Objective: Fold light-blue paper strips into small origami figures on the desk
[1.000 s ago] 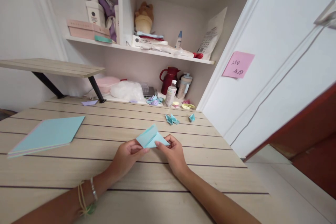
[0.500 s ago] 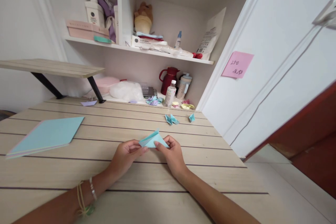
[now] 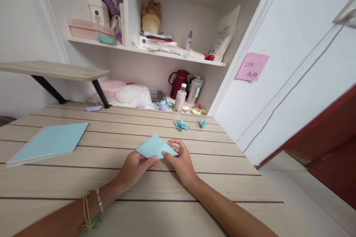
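Both my hands hold one sheet of light blue origami paper [image 3: 151, 146], folded and creased down its middle, above the wooden desk. My left hand [image 3: 138, 164] pinches its lower left edge, thumb on top and fingers underneath. On the right side, my right hand [image 3: 180, 159] grips the paper with the thumb pressed on its face, the index finger curled above the right corner. Farther back lie small folded blue paper pieces [image 3: 181, 125] and another blue folded piece [image 3: 203, 123].
A stack of coloured paper [image 3: 51, 142] lies at the left. Behind it stands a small raised shelf [image 3: 55, 71] on black legs. Along the back are a clear bottle [image 3: 180, 98], a red jug [image 3: 178, 83], a cup [image 3: 195, 90] and several paper scraps [image 3: 163, 105].
The paper has opened out on its left side into a wider, flatter shape. My left hand has shifted slightly left and down, and my right index finger has lifted a little.
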### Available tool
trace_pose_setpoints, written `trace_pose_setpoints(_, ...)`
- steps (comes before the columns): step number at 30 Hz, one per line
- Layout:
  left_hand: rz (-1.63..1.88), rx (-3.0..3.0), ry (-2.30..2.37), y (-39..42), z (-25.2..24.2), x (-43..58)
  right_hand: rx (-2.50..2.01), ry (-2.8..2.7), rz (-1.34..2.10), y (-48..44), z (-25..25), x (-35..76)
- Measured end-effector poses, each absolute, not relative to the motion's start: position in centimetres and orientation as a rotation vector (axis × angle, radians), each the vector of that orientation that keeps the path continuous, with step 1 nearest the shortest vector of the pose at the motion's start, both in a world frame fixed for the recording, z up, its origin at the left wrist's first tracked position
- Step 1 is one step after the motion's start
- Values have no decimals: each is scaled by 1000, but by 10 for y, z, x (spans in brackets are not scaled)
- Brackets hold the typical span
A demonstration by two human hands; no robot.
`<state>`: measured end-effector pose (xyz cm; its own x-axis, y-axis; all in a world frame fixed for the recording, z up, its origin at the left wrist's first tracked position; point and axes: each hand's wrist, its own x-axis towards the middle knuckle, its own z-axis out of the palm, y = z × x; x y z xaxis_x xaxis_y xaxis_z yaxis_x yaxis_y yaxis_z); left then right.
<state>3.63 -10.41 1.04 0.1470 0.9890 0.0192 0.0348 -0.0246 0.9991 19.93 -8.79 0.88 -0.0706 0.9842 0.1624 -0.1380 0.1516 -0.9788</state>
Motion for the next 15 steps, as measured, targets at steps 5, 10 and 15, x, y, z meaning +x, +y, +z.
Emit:
trace_pose_setpoints(5,1110,1312,1142,-104,8,37,-978,-1271,1187,-88,9,200)
trace_pose_setpoints(10,1109,1319,1170,-105,9,37,-987,-1315,1172,-90,10,199)
trace_pose_setpoints(15,1125,1262,1157,-106,12,38,-983,-1330,1136,-91,14,198)
